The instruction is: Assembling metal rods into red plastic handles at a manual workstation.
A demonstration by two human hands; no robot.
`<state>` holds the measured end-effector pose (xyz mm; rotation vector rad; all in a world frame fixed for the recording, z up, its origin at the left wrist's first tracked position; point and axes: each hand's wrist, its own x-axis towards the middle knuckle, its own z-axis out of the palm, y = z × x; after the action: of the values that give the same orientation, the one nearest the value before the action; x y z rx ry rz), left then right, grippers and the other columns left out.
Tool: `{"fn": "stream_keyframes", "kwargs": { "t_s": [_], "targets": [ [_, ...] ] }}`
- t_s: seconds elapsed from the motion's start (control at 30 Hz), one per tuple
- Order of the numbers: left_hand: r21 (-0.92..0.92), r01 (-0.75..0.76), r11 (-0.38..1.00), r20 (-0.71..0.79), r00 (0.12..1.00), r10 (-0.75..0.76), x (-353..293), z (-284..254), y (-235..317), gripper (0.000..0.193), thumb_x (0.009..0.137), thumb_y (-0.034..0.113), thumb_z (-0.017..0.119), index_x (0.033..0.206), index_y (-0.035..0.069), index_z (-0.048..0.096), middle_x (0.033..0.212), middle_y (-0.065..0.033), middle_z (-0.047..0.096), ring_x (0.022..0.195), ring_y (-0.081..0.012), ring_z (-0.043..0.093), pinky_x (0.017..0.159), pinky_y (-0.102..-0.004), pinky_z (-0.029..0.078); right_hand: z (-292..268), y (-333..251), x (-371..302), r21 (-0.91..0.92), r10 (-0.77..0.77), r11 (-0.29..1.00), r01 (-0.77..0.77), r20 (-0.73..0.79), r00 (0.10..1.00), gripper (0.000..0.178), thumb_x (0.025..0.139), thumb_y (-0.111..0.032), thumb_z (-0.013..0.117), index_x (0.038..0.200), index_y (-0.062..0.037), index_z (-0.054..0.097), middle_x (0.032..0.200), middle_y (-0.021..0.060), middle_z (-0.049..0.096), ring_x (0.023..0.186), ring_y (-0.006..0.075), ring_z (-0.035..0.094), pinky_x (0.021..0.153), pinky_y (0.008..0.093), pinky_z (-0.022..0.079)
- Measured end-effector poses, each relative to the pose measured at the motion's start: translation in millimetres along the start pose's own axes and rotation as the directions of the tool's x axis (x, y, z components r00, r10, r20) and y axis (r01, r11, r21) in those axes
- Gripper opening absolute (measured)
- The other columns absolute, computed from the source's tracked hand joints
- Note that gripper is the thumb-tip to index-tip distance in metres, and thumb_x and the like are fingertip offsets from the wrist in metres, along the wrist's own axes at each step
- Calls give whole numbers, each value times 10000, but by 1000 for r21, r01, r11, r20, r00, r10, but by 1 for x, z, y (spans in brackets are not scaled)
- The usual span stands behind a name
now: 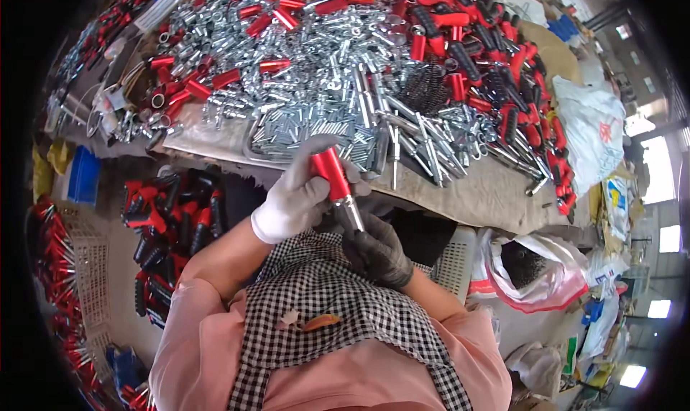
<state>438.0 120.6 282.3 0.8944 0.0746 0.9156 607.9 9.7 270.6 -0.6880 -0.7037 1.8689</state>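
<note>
Many red-and-black handles (172,227) lie heaped below the left front edge of the counter (489,202). Before its middle, the left hand (287,199) curls its fingers round a red sleeve (330,174), already on a silver shaft (351,214) that the right hand's (381,253) fingers clasp. Unsleeved loose shafts (425,145) remain behind the front edge; more handles (521,87) crowd the right end.

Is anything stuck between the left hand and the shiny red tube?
Just the white glove: nothing else visible stands between the left hand and the red tube, which it grips. The right hand holds the silver rod below.
</note>
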Motion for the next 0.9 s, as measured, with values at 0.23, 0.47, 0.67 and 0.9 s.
{"fn": "stream_keyframes", "kwargs": {
  "t_s": [0.23, 0.47, 0.67, 0.9],
  "targets": [
    [-225, -111, 968, -159, 984, 76, 28, 28, -1, 452, 1012, 390, 466, 1367, 130, 364, 917, -141, 539, 723, -241, 581, 726, -434, 548, -7, 4, 18, 59, -91, 995, 86, 93, 991, 531, 949, -264, 633, 1398, -51, 447, 1024, 36, 601, 616, 102, 492, 517, 224, 382],
    [-134, 15, 991, -436, 897, -72, 63, 34, 1, 464, 983, 580, 429, 1101, 133, 467, 674, -4, 394, 461, -149, 381, 429, -352, 377, -24, 1, 37, -153, -140, 979, 134, -30, 990, 571, 963, -173, 628, 1465, -76, 373, 1281, 24, 549, 1103, 101, 535, 888, 261, 473],
    [235, -26, 972, -270, 959, 91, 75, 28, -2, 616, 939, 482, 598, 1360, 76, 405, 862, -58, 559, 720, -194, 579, 704, -365, 508, -20, -41, 26, -297, -251, 925, 236, -10, 968, 598, 969, -321, 610, 1452, -49, 387, 1023, -1, 580, 775, 46, 496, 671, 214, 428],
    [298, 85, 951, -192, 981, -27, 66, 18, 21, 962, 789, 306, 828, 1486, 14, 234, 1025, -116, 624, 952, -255, 659, 873, -374, 527, -15, -46, 28, -112, -100, 989, 98, -10, 995, 560, 975, -289, 595, 1445, -51, 404, 902, 13, 598, 662, 61, 499, 582, 203, 395]
  ]
}}
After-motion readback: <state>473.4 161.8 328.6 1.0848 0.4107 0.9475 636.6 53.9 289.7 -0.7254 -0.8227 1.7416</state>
